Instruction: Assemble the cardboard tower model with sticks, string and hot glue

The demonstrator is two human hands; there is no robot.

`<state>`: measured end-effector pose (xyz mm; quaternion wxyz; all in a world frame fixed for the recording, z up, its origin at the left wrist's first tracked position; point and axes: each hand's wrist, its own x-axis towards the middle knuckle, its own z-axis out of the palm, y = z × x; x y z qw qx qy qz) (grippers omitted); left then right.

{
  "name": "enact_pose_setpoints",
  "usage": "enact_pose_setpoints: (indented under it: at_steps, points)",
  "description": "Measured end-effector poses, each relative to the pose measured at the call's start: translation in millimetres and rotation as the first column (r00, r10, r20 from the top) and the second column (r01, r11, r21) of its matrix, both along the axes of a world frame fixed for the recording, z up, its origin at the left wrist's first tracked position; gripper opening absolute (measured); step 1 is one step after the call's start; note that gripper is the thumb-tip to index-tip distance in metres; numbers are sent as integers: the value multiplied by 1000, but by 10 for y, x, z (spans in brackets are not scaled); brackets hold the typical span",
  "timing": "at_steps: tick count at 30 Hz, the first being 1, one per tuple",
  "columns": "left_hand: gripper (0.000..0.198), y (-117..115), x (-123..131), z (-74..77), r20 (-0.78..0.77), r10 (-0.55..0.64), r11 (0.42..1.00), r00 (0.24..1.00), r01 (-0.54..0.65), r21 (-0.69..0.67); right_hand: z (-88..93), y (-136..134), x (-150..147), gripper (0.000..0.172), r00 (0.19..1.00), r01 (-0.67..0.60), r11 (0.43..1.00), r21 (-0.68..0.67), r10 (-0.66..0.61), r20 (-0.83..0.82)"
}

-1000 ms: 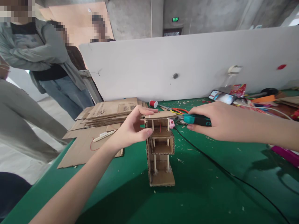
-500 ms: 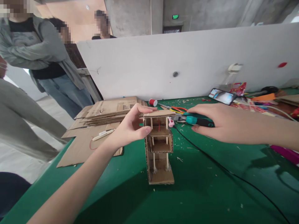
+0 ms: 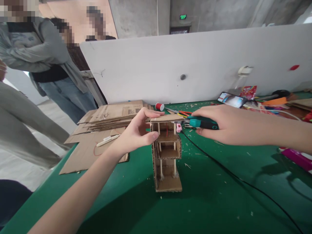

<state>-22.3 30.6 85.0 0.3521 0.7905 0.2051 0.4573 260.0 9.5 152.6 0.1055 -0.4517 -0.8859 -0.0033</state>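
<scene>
An upright cardboard structure (image 3: 169, 185) with several levels and thin wooden posts stands on the green table (image 3: 209, 195). My left hand (image 3: 140, 130) grips its upper left side, thumb at the front edge and fingers near the top panel (image 3: 167, 118). In my right hand (image 3: 219, 123) are pliers (image 3: 203, 123) with teal and black handles; their jaws reach the right end of the top panel and are partly hidden there. A short red thread (image 3: 167, 130) hangs inside the top level.
Cardboard sheets (image 3: 114, 113) and a white pen (image 3: 108, 140) lie left. Behind are a red thread spool (image 3: 159, 106) and a phone (image 3: 231, 99). A black cable (image 3: 226, 174) crosses the right side. People (image 3: 48, 58) stand at the left.
My right hand and the pliers have moved slightly left and up, closer to the top panel. The structure has shifted very slightly; my left hand remains on it.
</scene>
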Motion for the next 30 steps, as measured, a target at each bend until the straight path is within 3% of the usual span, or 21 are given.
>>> enact_pose_setpoints:
  at_steps: [12,20,30]
  points:
    - [34,-2,8,-1,7,8,1000,1000,-8,17,32,-9,-17,47,998,29,997,-66,-26,49]
    - [36,-4,12,-6,20,-24,998,999,26,-55,13,23,-12,49,999,33,995,-95,-29,39]
    - [37,-5,5,-13,27,-25,997,999,27,-66,18,30,16,46,999,-6,999,-50,9,51]
